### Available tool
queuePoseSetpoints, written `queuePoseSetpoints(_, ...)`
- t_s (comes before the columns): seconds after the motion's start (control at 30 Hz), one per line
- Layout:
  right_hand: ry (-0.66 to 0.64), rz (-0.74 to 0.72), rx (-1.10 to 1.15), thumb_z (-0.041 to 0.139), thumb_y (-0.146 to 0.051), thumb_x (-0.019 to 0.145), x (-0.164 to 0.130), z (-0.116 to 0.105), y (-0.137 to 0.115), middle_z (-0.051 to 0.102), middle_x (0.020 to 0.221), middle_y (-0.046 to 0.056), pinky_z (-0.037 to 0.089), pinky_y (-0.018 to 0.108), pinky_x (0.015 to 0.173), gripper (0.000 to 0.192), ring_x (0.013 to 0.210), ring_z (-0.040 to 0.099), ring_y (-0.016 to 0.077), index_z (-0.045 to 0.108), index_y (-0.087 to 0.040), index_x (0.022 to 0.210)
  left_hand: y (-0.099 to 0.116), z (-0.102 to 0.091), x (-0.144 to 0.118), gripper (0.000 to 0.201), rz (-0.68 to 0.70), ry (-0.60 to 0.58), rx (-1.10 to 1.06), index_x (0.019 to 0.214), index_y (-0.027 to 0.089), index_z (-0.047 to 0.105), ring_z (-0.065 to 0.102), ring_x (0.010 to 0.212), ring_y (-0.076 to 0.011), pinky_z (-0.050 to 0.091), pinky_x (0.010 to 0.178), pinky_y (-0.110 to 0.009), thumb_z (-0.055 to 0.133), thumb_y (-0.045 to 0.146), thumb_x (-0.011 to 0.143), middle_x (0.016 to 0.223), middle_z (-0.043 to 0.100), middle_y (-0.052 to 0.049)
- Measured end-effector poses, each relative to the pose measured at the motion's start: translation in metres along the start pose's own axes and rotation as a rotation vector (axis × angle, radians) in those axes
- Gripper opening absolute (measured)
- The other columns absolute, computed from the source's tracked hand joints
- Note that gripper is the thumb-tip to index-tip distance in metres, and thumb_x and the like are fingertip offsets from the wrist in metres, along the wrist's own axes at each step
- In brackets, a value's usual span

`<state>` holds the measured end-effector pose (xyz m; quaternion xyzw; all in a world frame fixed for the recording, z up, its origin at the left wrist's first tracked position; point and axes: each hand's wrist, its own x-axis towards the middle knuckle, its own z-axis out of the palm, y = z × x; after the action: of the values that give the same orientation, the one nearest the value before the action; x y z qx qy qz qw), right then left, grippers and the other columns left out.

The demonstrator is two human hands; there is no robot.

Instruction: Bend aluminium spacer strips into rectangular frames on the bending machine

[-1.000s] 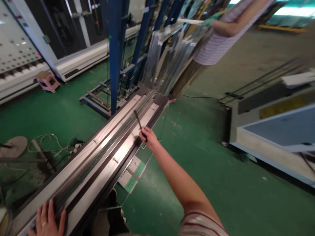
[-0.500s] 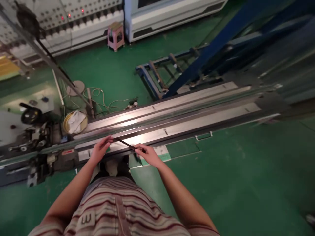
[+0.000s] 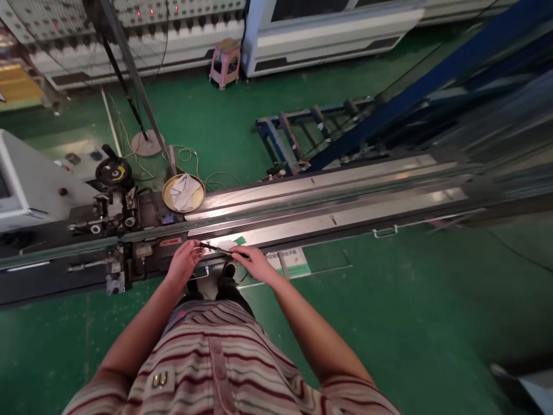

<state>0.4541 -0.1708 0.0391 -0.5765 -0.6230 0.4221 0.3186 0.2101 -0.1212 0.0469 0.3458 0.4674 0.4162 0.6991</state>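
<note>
A thin dark stick-like piece spans the gap between my hands, above the near metal rail; its exact kind is too small to make out. My right hand is closed on its right end, thumb and fingers pinched together. At the left end, the fingertips of my left hand are curled together around the tip. Below the hands runs the long machine bed with bright metal rails. A small green patch lies on the rail just beyond the stick.
Left along the bed stands a clamp mechanism with a black handwheel. A yellow basin with a cloth sits behind the rail. Beyond are a pink stool and a blue frame. A metal handle juts from the near edge.
The camera view has shifted, so the machine and basin appear farther right. The dark piece is now held more level between my hands, which stay near the same rail.
</note>
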Motion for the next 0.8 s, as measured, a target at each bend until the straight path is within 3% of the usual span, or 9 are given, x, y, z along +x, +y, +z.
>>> queuePoseSetpoints(0.1,0.030,-0.023,-0.093,0.051,-0.042,0.096,-0.005,0.017,-0.002,0.074,0.108,0.007,0.049,0.036,0.093,0.030,0.101,0.067,0.0223,0.074,-0.027,0.107,0.001,-0.019,-0.005,0.046,0.060,-0.027,0.157,0.091,0.016,0.064,0.067,0.082,-0.0195,0.055,0.081,-0.035,0.071,0.059,0.076,0.086,0.067,-0.007)
queuePoseSetpoints(0.17,0.027,-0.053,-0.206,0.048,-0.041,0.098,-0.008,0.020,0.005,0.072,0.106,0.008,0.048,0.036,0.093,0.031,0.102,0.065,0.0224,0.073,-0.026,0.110,-0.002,-0.030,-0.007,0.037,0.156,-0.038,0.388,0.088,0.017,0.066,0.066,0.084,-0.0206,0.053,0.084,-0.036,0.075,0.051,0.075,0.085,0.068,-0.007)
queuePoseSetpoints(0.27,0.043,-0.078,-0.420,0.047,-0.037,0.100,-0.002,0.014,0.026,0.069,0.100,0.010,0.046,0.036,0.089,0.031,0.098,0.060,0.0228,0.073,-0.023,0.109,-0.009,-0.041,-0.010,0.030,0.346,-0.050,0.737,0.104,0.020,0.069,0.064,0.100,-0.0237,0.049,0.093,-0.039,0.062,0.044,0.088,0.107,0.070,-0.011)
queuePoseSetpoints(0.33,0.080,-0.068,-0.554,0.049,-0.033,0.099,0.009,0.005,0.041,0.067,0.100,0.011,0.045,0.037,0.090,0.029,0.097,0.057,0.0233,0.074,-0.021,0.107,-0.014,-0.042,-0.011,0.035,0.396,-0.058,0.819,0.119,0.021,0.065,0.063,0.107,-0.0240,0.049,0.094,-0.039,0.052,0.042,0.094,0.121,0.067,-0.012)
queuePoseSetpoints(0.43,0.178,-0.099,-0.657,0.052,-0.029,0.096,0.022,-0.014,0.058,0.065,0.114,0.012,0.041,0.041,0.098,0.027,0.109,0.052,0.0259,0.072,-0.022,0.113,-0.017,-0.034,-0.013,0.038,0.388,-0.102,0.833,0.124,0.020,0.061,0.064,0.107,-0.0230,0.051,0.089,-0.036,0.050,0.042,0.095,0.124,0.065,-0.013)
queuePoseSetpoints(0.53,0.421,-0.104,-0.554,0.050,-0.027,0.095,0.011,-0.036,0.077,0.059,0.129,0.013,0.034,0.044,0.108,0.033,0.122,0.047,0.0269,0.066,-0.022,0.124,-0.015,-0.021,-0.013,0.038,0.453,-0.146,0.945,0.123,0.020,0.062,0.064,0.107,-0.0230,0.050,0.094,-0.037,0.051,0.042,0.094,0.122,0.066,-0.012)
queuePoseSetpoints(0.6,0.718,0.077,-0.340,0.047,-0.030,0.095,-0.013,-0.050,0.097,0.054,0.134,0.013,0.031,0.042,0.113,0.036,0.127,0.043,0.0260,0.062,-0.021,0.127,-0.015,-0.013,-0.010,0.038,0.487,-0.164,1.013,0.123,0.020,0.063,0.064,0.108,-0.0235,0.048,0.099,-0.039,0.051,0.042,0.095,0.121,0.066,-0.011)
queuePoseSetpoints(0.7,1.113,0.576,0.129,0.045,-0.029,0.092,-0.053,-0.061,0.135,0.047,0.141,0.014,0.029,0.038,0.114,0.043,0.131,0.039,0.0237,0.049,-0.017,0.133,-0.021,-0.007,-0.005,0.039,0.474,-0.183,1.049,0.118,0.019,0.066,0.063,0.111,-0.0246,0.047,0.102,-0.040,0.049,0.044,0.094,0.120,0.068,-0.011)
queuePoseSetpoints(0.8,1.163,0.836,0.446,0.053,-0.023,0.082,-0.072,-0.062,0.166,0.056,0.127,0.013,0.037,0.036,0.107,0.045,0.120,0.046,0.0229,0.049,-0.014,0.126,-0.034,-0.002,0.001,0.041,0.434,-0.194,1.068,0.114,0.018,0.067,0.064,0.111,-0.0253,0.047,0.104,-0.041,0.050,0.048,0.092,0.119,0.069,-0.011)
